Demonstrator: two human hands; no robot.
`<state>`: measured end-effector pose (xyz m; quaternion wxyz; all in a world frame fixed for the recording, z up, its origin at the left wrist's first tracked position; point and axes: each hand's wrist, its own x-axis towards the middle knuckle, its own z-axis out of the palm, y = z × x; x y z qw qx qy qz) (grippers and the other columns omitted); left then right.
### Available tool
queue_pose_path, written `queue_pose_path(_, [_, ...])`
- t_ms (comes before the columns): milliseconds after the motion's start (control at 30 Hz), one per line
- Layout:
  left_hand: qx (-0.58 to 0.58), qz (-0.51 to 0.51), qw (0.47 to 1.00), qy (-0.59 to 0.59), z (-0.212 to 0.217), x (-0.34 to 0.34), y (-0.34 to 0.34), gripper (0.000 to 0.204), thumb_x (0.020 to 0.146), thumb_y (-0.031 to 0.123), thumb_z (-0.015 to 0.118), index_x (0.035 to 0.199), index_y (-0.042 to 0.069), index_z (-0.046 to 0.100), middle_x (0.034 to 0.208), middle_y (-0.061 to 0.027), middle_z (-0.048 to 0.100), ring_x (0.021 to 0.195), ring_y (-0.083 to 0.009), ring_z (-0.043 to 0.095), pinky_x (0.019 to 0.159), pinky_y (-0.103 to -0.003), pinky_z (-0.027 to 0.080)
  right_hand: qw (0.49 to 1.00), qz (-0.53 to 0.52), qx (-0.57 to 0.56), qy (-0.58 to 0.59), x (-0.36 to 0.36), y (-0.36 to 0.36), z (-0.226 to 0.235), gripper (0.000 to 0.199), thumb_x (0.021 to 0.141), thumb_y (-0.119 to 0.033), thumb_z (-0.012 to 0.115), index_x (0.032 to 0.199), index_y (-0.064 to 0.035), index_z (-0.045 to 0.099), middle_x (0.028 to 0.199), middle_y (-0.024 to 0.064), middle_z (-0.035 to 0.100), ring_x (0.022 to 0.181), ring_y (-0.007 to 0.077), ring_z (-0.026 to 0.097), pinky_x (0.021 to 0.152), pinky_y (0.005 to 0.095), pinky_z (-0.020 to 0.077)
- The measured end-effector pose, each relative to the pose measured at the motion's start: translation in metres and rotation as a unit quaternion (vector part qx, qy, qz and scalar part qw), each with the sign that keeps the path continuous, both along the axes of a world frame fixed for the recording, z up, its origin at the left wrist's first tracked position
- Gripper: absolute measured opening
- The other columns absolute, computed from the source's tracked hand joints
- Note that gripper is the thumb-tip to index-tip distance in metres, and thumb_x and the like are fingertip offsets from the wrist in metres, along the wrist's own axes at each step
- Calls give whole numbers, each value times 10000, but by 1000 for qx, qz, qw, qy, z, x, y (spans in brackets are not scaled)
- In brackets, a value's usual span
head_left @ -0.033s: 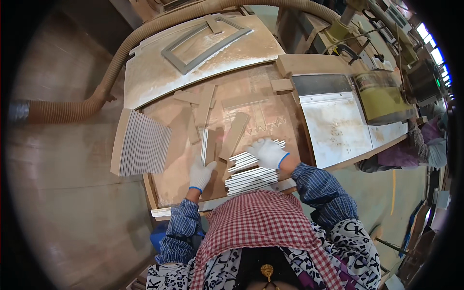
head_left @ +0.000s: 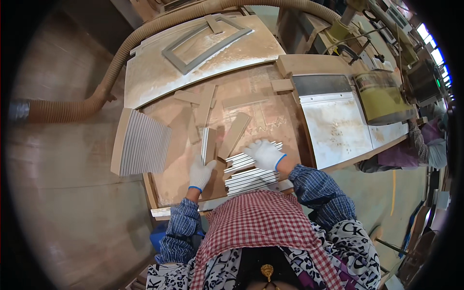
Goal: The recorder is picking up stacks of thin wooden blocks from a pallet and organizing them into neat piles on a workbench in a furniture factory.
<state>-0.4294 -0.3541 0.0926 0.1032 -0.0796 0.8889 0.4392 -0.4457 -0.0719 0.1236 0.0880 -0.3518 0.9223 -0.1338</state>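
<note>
The left hand (head_left: 199, 175) and right hand (head_left: 266, 154), both gloved, are working well apart. The left is clasping the near end of a narrow pack (head_left: 206, 145) of white-edged strips, thumb on its right, fingers on its left. The right is lying palm down across the far bundle (head_left: 235, 162); whether it is gripping, I cannot tell.

The table (head_left: 169, 187) is running beneath both hands, its near edge passing just in front of the apron (head_left: 256, 217). A big panel (head_left: 145, 84) is bordering the table's far side; a metal plate (head_left: 331, 130) is sitting to the right, a dark gap dividing it from the table. A ribbed hose (head_left: 117, 63) is curving around the panel's outer edge. A tall stack (head_left: 147, 142) is covering part of the table's left edge, tabletop separating it from the left hand. A grey frame (head_left: 174, 61) is lying tilted on the panel.

The near bundle (head_left: 251, 181) is spreading between the far bundle and the near edge, its left ends staggering. A loose board (head_left: 235, 135) is slanting between the hands, narrowing the room beyond them.
</note>
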Motion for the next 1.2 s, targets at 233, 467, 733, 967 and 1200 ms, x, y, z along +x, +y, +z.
queue_pose_path(233, [-93,-174,976,89,51,-20,38,453,793,315,677,1139,41,574,1001,-210,636,934,-372,610,797,-429,487,976,-6,-115,-186,1,1,4,391,871,-245,596,1217,-65,567,1169,147,613,1104,354,563,946,442,430])
queue_pose_path(467, [-177,-337,918,113,23,-34,88,378,856,396,577,1062,79,562,932,-178,619,936,-355,616,781,-449,490,740,-263,-469,-404,15,47,23,283,933,-236,591,1139,-61,671,1059,82,699,949,137,636,870,258,483])
queue_pose_path(733, [-211,-453,864,66,33,-44,96,416,881,415,540,1163,109,515,1025,-189,636,892,-365,639,747,-470,509,982,-108,-148,50,-72,23,-2,471,789,-135,640,1255,-126,570,1198,86,600,1111,273,561,921,374,453])
queue_pose_path(967, [-259,-428,862,84,27,-31,101,457,905,478,506,1209,137,515,1068,-168,616,917,-363,633,761,-468,510,990,78,76,91,-124,-10,-25,459,694,-247,713,1130,-142,613,1128,82,605,1071,281,559,874,399,452])
queue_pose_path(1200, [-255,-395,871,144,15,-31,91,516,914,493,471,1308,162,510,1144,-164,574,1107,-340,513,924,-483,386,995,-58,-45,-73,-100,33,-25,509,710,-368,697,1122,-81,619,1066,160,604,1050,351,570,884,425,466])
